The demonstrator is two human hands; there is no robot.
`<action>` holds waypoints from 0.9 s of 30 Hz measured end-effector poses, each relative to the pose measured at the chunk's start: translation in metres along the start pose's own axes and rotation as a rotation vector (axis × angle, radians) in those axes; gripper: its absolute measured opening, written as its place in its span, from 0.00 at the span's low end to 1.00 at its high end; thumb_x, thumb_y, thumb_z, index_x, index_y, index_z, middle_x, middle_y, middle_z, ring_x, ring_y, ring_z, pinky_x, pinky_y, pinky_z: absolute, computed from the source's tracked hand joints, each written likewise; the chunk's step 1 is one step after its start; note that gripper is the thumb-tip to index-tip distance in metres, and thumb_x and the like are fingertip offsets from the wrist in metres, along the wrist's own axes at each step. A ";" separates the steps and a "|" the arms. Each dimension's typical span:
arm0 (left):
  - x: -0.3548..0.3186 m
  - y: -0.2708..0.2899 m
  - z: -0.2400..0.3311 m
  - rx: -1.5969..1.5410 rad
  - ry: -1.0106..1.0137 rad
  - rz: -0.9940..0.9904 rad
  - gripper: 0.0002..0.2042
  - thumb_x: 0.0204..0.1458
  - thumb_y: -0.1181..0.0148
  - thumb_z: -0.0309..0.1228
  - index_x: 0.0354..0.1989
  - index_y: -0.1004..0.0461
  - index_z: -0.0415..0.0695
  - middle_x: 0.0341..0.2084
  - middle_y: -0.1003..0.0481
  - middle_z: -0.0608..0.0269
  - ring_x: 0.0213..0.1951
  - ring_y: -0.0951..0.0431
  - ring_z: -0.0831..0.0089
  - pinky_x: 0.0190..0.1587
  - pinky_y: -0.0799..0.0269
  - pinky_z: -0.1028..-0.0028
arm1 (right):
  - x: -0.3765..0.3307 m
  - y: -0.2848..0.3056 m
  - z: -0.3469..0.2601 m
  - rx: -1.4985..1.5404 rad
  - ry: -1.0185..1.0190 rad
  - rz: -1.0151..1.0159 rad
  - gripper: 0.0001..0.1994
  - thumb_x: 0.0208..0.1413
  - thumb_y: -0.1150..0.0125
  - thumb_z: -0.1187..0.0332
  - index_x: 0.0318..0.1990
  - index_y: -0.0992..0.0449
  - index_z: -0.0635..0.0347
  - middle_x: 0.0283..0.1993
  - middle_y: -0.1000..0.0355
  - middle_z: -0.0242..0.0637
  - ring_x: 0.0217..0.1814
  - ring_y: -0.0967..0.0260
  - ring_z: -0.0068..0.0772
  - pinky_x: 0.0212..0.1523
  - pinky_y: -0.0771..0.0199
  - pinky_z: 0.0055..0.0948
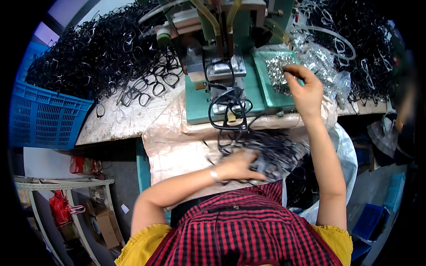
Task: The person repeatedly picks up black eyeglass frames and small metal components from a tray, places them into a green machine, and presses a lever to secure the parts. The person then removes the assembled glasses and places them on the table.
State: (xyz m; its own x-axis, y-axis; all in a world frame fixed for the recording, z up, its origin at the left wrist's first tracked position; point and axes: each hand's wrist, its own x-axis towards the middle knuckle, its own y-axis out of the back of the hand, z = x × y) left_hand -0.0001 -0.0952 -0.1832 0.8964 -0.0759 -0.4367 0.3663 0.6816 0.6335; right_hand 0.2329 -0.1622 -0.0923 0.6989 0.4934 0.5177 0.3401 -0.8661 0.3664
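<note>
Right hand (307, 91) is curled, any hold unclear, and small silvery metal parts (276, 74) could be scattered by hasty pinching.

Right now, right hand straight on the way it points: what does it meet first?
The right hand would likely meet the small metal parts in the green tray; depth unclear, may already touch.

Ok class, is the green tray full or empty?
Partly filled: small silvery parts lie in the green tray, green showing beside them.

Shiny metal pieces (276, 72), glossy plastic strips (280, 150), cloth apron (248, 228)
</note>
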 end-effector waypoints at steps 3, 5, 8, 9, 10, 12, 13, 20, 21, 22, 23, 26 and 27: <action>0.046 -0.044 0.045 -0.142 -0.374 -0.181 0.35 0.54 0.39 0.50 0.62 0.36 0.35 0.56 0.30 0.42 0.58 0.30 0.49 0.62 0.36 0.59 | 0.008 -0.003 -0.013 0.022 -0.038 -0.093 0.08 0.51 0.37 0.72 0.38 0.18 0.63 0.39 0.20 0.42 0.43 0.22 0.35 0.47 0.26 0.30; 0.033 -0.028 0.055 -0.162 -0.570 -0.257 0.23 0.59 0.43 0.42 0.55 0.29 0.36 0.54 0.28 0.44 0.55 0.29 0.48 0.60 0.34 0.58 | 0.008 0.002 -0.008 -0.003 -0.037 -0.069 0.08 0.51 0.37 0.72 0.38 0.18 0.63 0.38 0.20 0.42 0.42 0.22 0.36 0.46 0.25 0.30; -0.051 0.078 0.063 -0.044 -0.190 -0.174 0.17 0.58 0.43 0.44 0.34 0.20 0.40 0.27 0.23 0.46 0.34 0.22 0.51 0.41 0.27 0.58 | -0.012 0.025 -0.003 -0.119 -0.028 0.009 0.07 0.51 0.37 0.73 0.38 0.18 0.62 0.38 0.21 0.40 0.43 0.24 0.35 0.49 0.28 0.29; -0.076 0.101 0.057 0.005 -0.069 -0.023 0.13 0.54 0.36 0.39 0.33 0.20 0.39 0.27 0.22 0.50 0.33 0.20 0.59 0.38 0.27 0.63 | -0.022 0.034 0.000 -0.177 -0.001 0.031 0.07 0.51 0.36 0.74 0.38 0.18 0.63 0.38 0.21 0.40 0.43 0.24 0.34 0.50 0.28 0.29; -0.094 0.111 0.044 -0.092 0.026 0.349 0.12 0.49 0.32 0.35 0.32 0.21 0.39 0.24 0.24 0.54 0.30 0.23 0.65 0.36 0.28 0.68 | -0.033 0.044 0.005 -0.148 -0.054 0.086 0.07 0.51 0.36 0.74 0.37 0.18 0.63 0.38 0.21 0.40 0.43 0.24 0.34 0.50 0.29 0.29; -0.098 0.113 0.032 -0.187 0.106 0.904 0.14 0.42 0.25 0.34 0.31 0.22 0.38 0.20 0.27 0.60 0.25 0.27 0.70 0.31 0.31 0.73 | -0.053 0.051 0.016 -0.084 -0.166 0.164 0.06 0.51 0.36 0.76 0.37 0.18 0.63 0.38 0.21 0.39 0.43 0.25 0.32 0.50 0.29 0.29; -0.087 0.109 0.029 -0.173 0.081 1.088 0.17 0.39 0.23 0.36 0.32 0.22 0.38 0.18 0.29 0.62 0.24 0.28 0.71 0.29 0.32 0.73 | -0.054 0.050 0.016 -0.055 -0.191 0.174 0.06 0.51 0.36 0.76 0.37 0.18 0.63 0.38 0.21 0.38 0.43 0.25 0.32 0.50 0.29 0.29; -0.056 0.103 0.012 -0.661 -0.129 0.821 0.07 0.48 0.32 0.24 0.30 0.25 0.37 0.39 0.24 0.59 0.37 0.23 0.74 0.42 0.27 0.75 | 0.009 -0.002 -0.075 0.259 -0.058 -0.149 0.08 0.49 0.37 0.78 0.37 0.18 0.65 0.37 0.21 0.37 0.41 0.25 0.28 0.45 0.28 0.25; -0.056 0.105 0.008 -0.811 -0.246 0.772 0.06 0.49 0.33 0.23 0.31 0.26 0.38 0.43 0.24 0.56 0.40 0.23 0.72 0.46 0.27 0.74 | 0.019 -0.019 -0.080 0.394 -0.089 -0.150 0.09 0.48 0.38 0.78 0.39 0.20 0.65 0.37 0.22 0.35 0.41 0.25 0.26 0.45 0.28 0.25; -0.062 0.107 0.011 -1.240 -0.331 0.534 0.06 0.55 0.37 0.29 0.29 0.28 0.43 0.50 0.26 0.47 0.49 0.24 0.64 0.56 0.31 0.68 | 0.029 -0.035 -0.081 0.438 -0.089 -0.141 0.10 0.48 0.38 0.78 0.39 0.21 0.65 0.36 0.22 0.35 0.41 0.26 0.25 0.45 0.28 0.24; -0.060 0.101 0.004 -1.440 -0.452 0.403 0.11 0.57 0.39 0.37 0.31 0.27 0.42 0.48 0.26 0.40 0.54 0.27 0.47 0.58 0.31 0.54 | 0.036 -0.051 -0.083 0.485 -0.091 -0.159 0.10 0.47 0.37 0.78 0.40 0.22 0.66 0.36 0.22 0.34 0.40 0.26 0.24 0.45 0.28 0.24; -0.048 0.104 0.019 -2.014 -0.351 0.050 0.20 0.60 0.43 0.40 0.53 0.33 0.38 0.44 0.24 0.41 0.47 0.23 0.50 0.52 0.27 0.56 | 0.034 -0.066 -0.088 0.553 -0.153 -0.112 0.14 0.46 0.37 0.78 0.43 0.25 0.66 0.36 0.23 0.34 0.39 0.27 0.23 0.44 0.29 0.23; -0.046 0.101 0.015 -1.780 -0.254 0.239 0.19 0.59 0.42 0.39 0.51 0.31 0.37 0.42 0.23 0.44 0.43 0.22 0.53 0.48 0.26 0.60 | 0.033 -0.069 -0.088 0.576 -0.161 -0.108 0.15 0.46 0.37 0.78 0.44 0.26 0.66 0.36 0.23 0.34 0.39 0.27 0.22 0.44 0.29 0.23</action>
State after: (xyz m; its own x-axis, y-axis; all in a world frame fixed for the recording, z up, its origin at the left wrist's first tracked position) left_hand -0.0007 -0.0340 -0.0890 0.9584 0.1488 -0.2436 -0.2847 0.5594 -0.7785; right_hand 0.1775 -0.0792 -0.0322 0.7127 0.6012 0.3614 0.6685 -0.7382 -0.0904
